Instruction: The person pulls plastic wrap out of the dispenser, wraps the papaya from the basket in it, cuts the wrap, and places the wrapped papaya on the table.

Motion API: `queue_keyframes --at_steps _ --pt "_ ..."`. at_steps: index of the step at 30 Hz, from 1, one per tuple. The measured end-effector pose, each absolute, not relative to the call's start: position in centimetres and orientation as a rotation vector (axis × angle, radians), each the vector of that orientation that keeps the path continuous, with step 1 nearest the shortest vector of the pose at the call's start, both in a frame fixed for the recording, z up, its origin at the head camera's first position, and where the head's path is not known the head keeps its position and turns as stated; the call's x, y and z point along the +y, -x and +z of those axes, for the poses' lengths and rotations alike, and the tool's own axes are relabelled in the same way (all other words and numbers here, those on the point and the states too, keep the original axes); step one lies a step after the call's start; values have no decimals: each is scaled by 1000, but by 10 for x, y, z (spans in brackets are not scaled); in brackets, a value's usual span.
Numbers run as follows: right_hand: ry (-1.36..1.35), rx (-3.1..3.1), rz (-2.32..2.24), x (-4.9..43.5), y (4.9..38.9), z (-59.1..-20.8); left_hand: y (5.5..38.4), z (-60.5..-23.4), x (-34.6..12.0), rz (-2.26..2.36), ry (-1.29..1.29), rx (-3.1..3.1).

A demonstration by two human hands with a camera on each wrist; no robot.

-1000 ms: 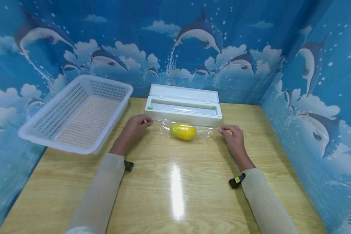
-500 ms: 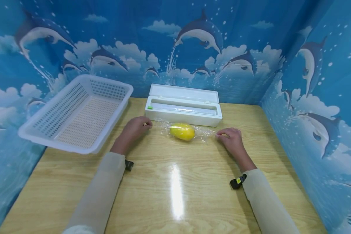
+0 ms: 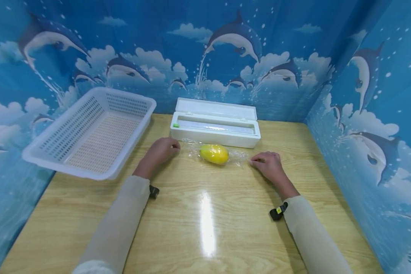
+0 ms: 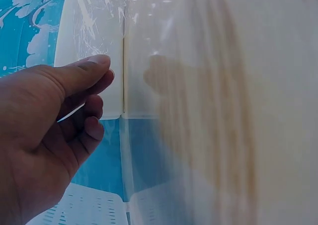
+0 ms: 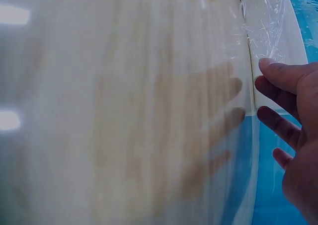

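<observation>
A yellow mango point(image 3: 214, 154) lies in the middle of the table, wrapped in clear cling film point(image 3: 239, 156). The film is gathered at both ends of the fruit. My left hand point(image 3: 162, 150) pinches the film's left end between thumb and forefinger; its other fingers are curled. At the opposite end, my right hand point(image 3: 268, 165) pinches the film with thumb and forefinger, remaining fingers loosely bent. Crinkled film point(image 4: 94, 29) runs up from the fingertips in the left wrist view. The right wrist view shows the film's twisted tail point(image 5: 269, 34) above the thumb tip.
Just behind the mango stands a white cling film box point(image 3: 214, 137), lid raised, with a roll point(image 3: 214, 126) inside and a green piece point(image 3: 176, 125) on its left edge. A white perforated basket point(image 3: 130, 150) sits at the left. Dolphin-printed curtains point(image 3: 157, 34) border the table point(image 3: 178, 228).
My right hand has come slightly left and nearer to me, and the left hand a little lower. The film's ends have drawn in closer to the mango.
</observation>
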State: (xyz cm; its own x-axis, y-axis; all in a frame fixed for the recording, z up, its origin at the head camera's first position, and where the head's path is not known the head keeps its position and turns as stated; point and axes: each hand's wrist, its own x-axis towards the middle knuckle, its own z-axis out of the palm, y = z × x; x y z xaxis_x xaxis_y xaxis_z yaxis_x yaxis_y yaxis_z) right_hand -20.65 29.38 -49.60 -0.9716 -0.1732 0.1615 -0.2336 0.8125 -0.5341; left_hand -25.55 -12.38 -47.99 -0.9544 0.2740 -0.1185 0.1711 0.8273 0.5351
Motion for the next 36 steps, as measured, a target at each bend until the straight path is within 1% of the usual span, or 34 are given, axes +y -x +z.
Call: queue_keyframes --at_steps 13,31,36 --pt "-359 -2947 763 287 212 -496 258 -489 -122 780 -406 2820" --pt "-258 -3053 737 279 217 -494 259 -491 -115 784 -334 2773" --pt "-271 -3041 738 278 218 -494 257 -490 -115 819 -330 2759"
